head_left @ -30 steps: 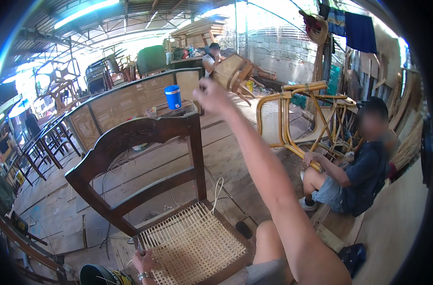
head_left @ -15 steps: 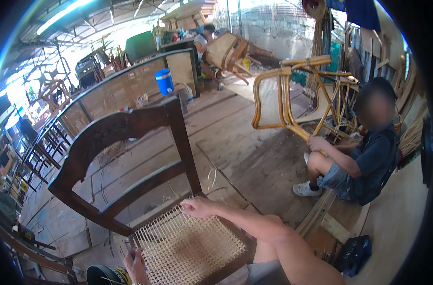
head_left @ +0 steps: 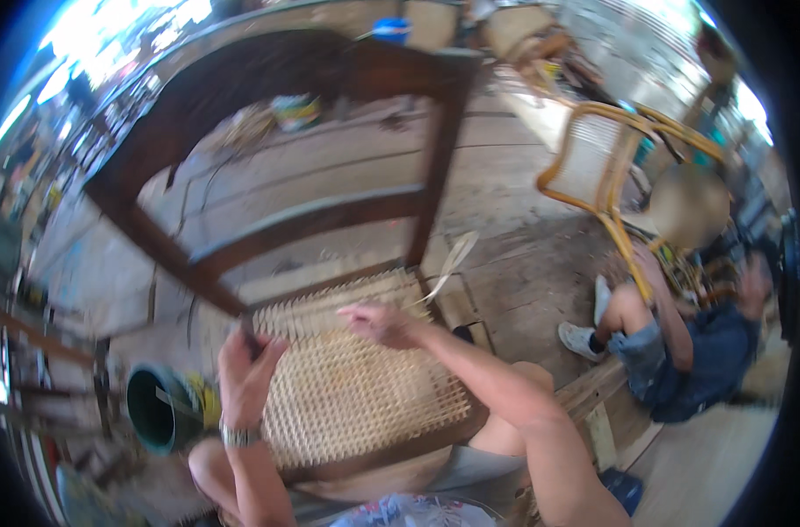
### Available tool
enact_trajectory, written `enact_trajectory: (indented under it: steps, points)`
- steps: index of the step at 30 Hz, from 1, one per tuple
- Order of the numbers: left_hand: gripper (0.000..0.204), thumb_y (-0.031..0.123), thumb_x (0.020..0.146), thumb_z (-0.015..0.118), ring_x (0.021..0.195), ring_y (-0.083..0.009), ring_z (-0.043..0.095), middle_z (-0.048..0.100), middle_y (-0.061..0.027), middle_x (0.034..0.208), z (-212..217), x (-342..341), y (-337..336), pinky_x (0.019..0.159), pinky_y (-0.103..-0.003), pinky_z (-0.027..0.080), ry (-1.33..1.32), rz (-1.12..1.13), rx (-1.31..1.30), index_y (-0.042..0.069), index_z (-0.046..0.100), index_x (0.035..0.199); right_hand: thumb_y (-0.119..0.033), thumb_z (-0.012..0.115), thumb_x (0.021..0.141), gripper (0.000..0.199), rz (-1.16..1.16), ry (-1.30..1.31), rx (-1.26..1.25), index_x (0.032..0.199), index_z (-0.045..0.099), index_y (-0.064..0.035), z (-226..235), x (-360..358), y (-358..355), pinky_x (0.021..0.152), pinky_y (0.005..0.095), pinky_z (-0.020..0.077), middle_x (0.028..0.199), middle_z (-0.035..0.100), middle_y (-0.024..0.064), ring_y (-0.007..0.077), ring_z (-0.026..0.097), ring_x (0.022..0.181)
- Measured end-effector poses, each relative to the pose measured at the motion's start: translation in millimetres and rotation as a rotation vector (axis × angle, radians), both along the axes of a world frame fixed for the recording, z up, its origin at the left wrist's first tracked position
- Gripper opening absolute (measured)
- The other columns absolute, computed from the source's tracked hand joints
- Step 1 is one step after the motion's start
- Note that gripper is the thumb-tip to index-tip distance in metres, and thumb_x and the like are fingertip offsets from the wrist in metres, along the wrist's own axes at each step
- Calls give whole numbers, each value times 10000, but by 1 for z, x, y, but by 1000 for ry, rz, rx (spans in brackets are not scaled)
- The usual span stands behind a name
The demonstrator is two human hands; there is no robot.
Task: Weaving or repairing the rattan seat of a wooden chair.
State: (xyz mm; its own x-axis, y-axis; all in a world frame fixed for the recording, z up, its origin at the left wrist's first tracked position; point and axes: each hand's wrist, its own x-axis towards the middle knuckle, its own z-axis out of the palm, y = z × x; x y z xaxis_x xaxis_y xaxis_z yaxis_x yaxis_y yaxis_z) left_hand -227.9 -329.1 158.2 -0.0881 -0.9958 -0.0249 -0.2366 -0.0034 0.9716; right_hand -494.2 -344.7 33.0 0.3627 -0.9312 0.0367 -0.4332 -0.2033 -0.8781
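Note:
A dark wooden chair with a carved top rail stands before me, its seat toward my lap. Pale woven cane fills the seat, with an open lattice nearer me and closer strands toward the back. Over the rear part of the weave is my right hand, blurred, its fingers curled together with the index finger pointing left; what they pinch cannot be made out. My left hand is at the seat's left edge, thumb and fingers closing around a small dark thing. A loose cane strip sticks up at the right rear corner.
Beside the chair's left is a dark green bucket. To the right, a seated person holds a rattan chair. A blue water cooler shows at the far edge. Wooden boards cover the floor.
My view has tipped down toward the seat. My left hand has come further into view by the left edge, and my right hand has shifted from the rear rail over the weave.

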Motion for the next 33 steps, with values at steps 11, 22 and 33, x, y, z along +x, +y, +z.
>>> enact_trajectory:
  steps: [11,22,33]
  points:
    - [332,295,986,560,647,-223,581,620,-120,746,-72,58,-37,615,-358,457,-256,211,-118,-18,552,876,-132,644,951,46,-20,-551,351,940,665,-93,17,15,-40,685,222,465,892,615,-8,64,540,731]
    - [311,284,999,487,517,-269,620,640,-124,627,-121,3,-23,472,-395,462,-681,-234,-145,41,642,883,-185,646,933,171,-296,321,199,860,669,-33,18,-29,-19,619,272,444,735,624,-30,61,510,664]
    - [215,251,966,531,682,-276,689,688,-128,762,-99,-39,-43,641,-422,541,-1028,-363,-153,72,648,943,-248,636,934,225,-523,239,104,920,643,-24,-1,10,-11,672,365,496,780,671,135,223,651,724]
